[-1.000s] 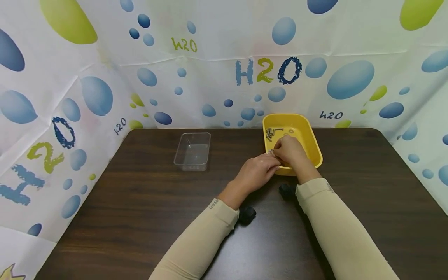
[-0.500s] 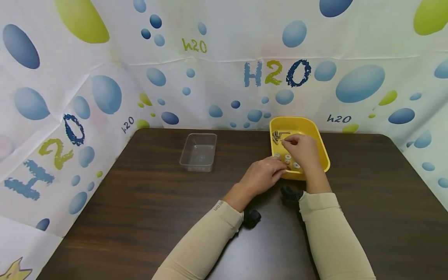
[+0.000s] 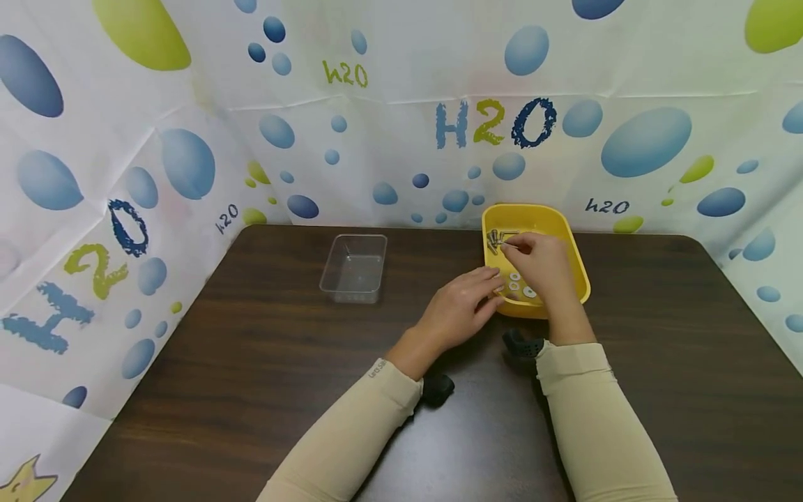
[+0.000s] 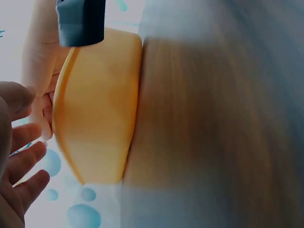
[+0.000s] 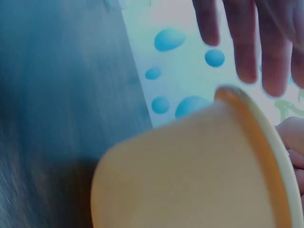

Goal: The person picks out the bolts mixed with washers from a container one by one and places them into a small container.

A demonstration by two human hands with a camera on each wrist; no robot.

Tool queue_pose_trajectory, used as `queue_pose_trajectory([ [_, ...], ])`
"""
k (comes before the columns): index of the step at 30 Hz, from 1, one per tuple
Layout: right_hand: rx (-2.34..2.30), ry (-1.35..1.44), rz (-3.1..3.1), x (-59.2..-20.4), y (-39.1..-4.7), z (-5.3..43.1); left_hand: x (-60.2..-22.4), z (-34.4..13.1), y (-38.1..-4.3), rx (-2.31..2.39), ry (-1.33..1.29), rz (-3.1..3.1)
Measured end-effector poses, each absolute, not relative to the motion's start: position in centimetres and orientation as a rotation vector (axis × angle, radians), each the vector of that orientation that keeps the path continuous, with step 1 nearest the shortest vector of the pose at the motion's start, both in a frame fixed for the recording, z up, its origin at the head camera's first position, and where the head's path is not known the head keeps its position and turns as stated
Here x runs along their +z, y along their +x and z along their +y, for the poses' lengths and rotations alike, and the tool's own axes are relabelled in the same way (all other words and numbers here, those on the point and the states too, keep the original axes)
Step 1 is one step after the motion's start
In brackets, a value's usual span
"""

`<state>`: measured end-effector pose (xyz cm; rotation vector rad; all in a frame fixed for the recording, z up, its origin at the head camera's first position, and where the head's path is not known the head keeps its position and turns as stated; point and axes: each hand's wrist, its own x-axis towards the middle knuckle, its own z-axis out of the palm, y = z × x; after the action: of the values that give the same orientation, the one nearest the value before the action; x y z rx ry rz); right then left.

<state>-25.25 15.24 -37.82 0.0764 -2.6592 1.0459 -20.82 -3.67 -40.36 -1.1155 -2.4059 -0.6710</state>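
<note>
In the head view, my right hand (image 3: 544,266) is over the yellow tray (image 3: 580,279), with thumb and index finger pinching a thin metal piece that looks like a bolt. The fingertips are right beside a small pile of bolts (image 3: 493,242) at the tray's left side. Several pale washers (image 3: 530,292) lie nearer the front of the tray. My left hand (image 3: 459,305) is at the tray's front left corner, fingertips over the rim. Its fingers (image 4: 29,159) appear spread and loosely bent in the left wrist view, with nothing between them.
A clear plastic container (image 3: 354,268) stands to the left of the tray on the dark wooden table (image 3: 251,362). Behind the table hangs a white sheet (image 3: 389,139) printed with blue and green drops. Black wrist cameras (image 3: 438,390) sit under both forearms.
My right hand has moved from the tray's front left, beside the left hand, back to the bolt pile, uncovering the washers. My left hand stays at the tray's corner, its fingers shifting slightly. The view has shifted.
</note>
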Motion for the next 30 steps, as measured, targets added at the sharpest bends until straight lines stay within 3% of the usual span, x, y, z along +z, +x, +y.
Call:
queue_pose_trajectory([
  [22, 1.09, 0.413, -2.531, -37.8, -24.0, 8.5, -39.1, -21.4, -20.7, -0.82, -0.506, -2.499],
  [30, 1.061, 0.531, -2.537, -38.2, -23.8, 5.1, -39.2, -24.8, -22.0, -0.956, -0.202, -2.906],
])
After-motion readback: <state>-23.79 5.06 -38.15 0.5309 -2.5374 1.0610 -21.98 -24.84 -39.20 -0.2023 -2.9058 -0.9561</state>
